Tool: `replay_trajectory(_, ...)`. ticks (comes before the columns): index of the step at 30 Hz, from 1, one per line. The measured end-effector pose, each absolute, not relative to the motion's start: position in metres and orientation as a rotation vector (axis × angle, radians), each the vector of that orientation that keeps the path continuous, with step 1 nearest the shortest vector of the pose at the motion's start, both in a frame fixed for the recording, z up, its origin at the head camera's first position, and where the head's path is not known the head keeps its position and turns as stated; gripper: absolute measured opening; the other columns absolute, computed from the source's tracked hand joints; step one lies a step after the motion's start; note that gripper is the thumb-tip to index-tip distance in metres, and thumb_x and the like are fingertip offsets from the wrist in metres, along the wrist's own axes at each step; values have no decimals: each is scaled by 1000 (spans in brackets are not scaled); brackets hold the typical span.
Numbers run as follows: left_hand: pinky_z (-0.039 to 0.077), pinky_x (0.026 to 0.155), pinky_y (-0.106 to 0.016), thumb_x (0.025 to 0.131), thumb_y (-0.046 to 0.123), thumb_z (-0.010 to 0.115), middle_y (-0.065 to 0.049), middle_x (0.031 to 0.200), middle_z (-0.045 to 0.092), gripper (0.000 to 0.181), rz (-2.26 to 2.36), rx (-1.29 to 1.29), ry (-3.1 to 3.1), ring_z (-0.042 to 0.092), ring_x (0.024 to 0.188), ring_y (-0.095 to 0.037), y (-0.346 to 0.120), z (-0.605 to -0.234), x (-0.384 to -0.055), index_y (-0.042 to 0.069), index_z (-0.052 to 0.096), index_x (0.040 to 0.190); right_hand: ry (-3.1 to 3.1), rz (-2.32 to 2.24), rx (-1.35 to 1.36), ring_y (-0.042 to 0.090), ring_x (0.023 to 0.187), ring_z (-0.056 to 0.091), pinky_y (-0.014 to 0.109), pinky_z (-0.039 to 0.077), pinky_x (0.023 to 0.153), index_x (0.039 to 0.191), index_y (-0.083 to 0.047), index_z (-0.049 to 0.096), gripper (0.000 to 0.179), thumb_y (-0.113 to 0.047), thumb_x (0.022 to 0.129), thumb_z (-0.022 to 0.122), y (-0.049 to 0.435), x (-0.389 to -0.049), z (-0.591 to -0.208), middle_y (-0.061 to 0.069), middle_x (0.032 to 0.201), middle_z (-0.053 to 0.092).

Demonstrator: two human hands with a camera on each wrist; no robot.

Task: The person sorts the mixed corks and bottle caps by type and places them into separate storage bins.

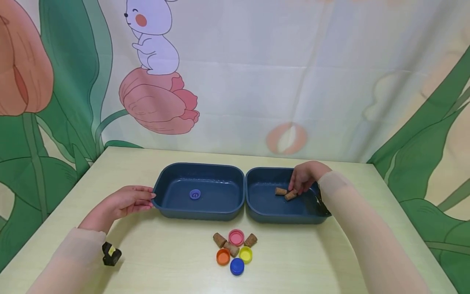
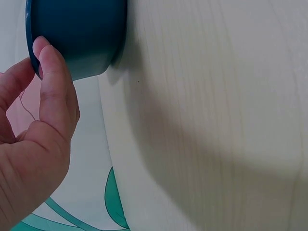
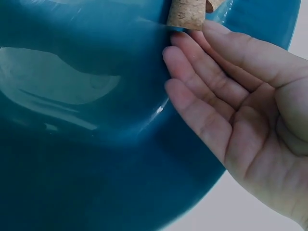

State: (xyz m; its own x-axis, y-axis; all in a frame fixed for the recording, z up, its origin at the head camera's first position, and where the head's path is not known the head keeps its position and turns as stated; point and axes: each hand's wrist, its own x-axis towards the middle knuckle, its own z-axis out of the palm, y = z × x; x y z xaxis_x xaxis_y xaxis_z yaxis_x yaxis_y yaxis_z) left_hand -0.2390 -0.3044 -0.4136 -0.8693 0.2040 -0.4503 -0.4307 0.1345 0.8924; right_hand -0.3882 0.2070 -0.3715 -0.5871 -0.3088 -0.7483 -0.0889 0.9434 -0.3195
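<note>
My left hand [image 1: 131, 201] pinches the left rim of a dark blue tray [image 1: 202, 215], thumb and fingertips on its edge. A purple bottle cap [image 1: 195, 194] lies in that tray. My right hand [image 1: 306, 176] reaches down into a second blue tray [image 1: 264, 208] beside it. There its thumb and fingertips pinch a cork [image 1: 291, 195] close over the floor of the tray, with another cork [image 1: 280, 191] right beside it. In the right wrist view, the held cork [image 3: 186, 14] shows at the fingertips, and the other fingers are loosely bent.
In front of the trays lie a pink cap [image 1: 236, 237], an orange cap [image 1: 222, 257], a yellow cap [image 1: 245, 255] and a blue cap [image 1: 237, 266]. Three corks, one in the middle [image 1: 231, 248], lie among them. A printed curtain [image 1: 235, 102] hangs behind the table.
</note>
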Motion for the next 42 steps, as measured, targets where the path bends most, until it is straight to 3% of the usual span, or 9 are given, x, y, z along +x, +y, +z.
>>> replay_trajectory(7, 63, 77, -21, 104, 9, 56, 5, 84, 74, 15, 1786, -206, 1949, 73, 76, -7, -304, -411, -238, 2, 57, 118, 2206, -325, -307, 25, 115, 69, 38, 57, 104, 127, 0, 67, 29, -4, 99, 60, 215, -387, -361, 14, 123, 72)
replay_trajectory(17, 63, 77, -21, 104, 9, 55, 5, 83, 74, 17, 1783, -211, 1943, 73, 76, -7, -301, -411, -238, 1, 57, 119, 2326, -326, -444, 33, 118, 68, 42, 58, 102, 138, 7, 58, 40, -14, 104, 56, 229, -370, -324, 23, 135, 67)
replay_trajectory(28, 63, 76, -20, 104, 9, 56, 5, 83, 74, 15, 1783, -194, 1936, 72, 76, -7, -303, -412, -238, 2, 57, 117, 2523, -523, -531, 19, 95, 69, 39, 60, 91, 131, 8, 63, 40, -21, 103, 58, 255, -343, -308, 24, 114, 73)
replay_trajectory(37, 62, 75, -18, 104, 8, 54, 6, 83, 73, 15, 1778, -169, 1941, 71, 76, -6, -303, -413, -240, 2, 56, 117, 2640, -783, -522, 25, 98, 68, 46, 60, 96, 126, 8, 65, 37, -20, 103, 58, 263, -315, -307, 24, 115, 71)
replay_trajectory(42, 62, 75, -18, 104, 9, 55, 6, 84, 72, 22, 1764, -169, 1956, 71, 77, -6, -303, -415, -240, -1, 52, 123, 2660, -898, -570, 21, 98, 69, 45, 60, 94, 124, 3, 67, 32, -21, 103, 60, 259, -293, -305, 16, 109, 74)
